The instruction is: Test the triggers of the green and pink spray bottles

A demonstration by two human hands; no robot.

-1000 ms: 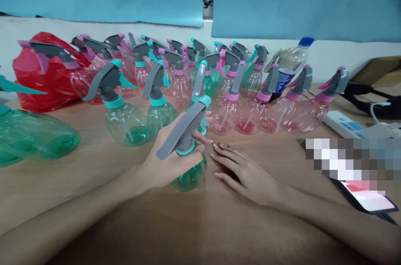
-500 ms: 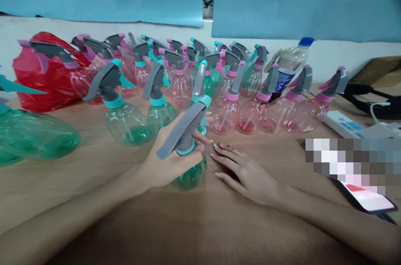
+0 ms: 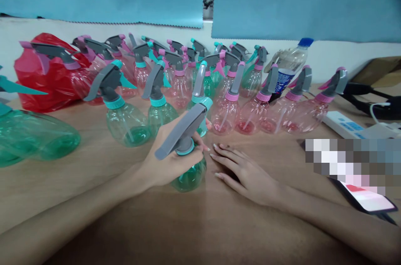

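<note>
My left hand (image 3: 169, 160) is wrapped round a green spray bottle (image 3: 189, 175) with a grey trigger head and teal collar, standing upright on the wooden table (image 3: 103, 165). Its fingers curl about the neck under the trigger. My right hand (image 3: 247, 173) lies flat on the table just right of the bottle, fingers stretched out and holding nothing, fingertips near the bottle's side.
Several pink spray bottles (image 3: 225, 112) and green ones (image 3: 125, 121) stand in rows behind. A red plastic bag (image 3: 46, 77) lies at the left, a water bottle (image 3: 290, 64) at the back right, a white power strip (image 3: 347, 125) and a phone (image 3: 366, 198) at the right.
My left fingers have curled a little tighter round the bottle's neck and the trigger head has tilted slightly. My right hand has not moved.
</note>
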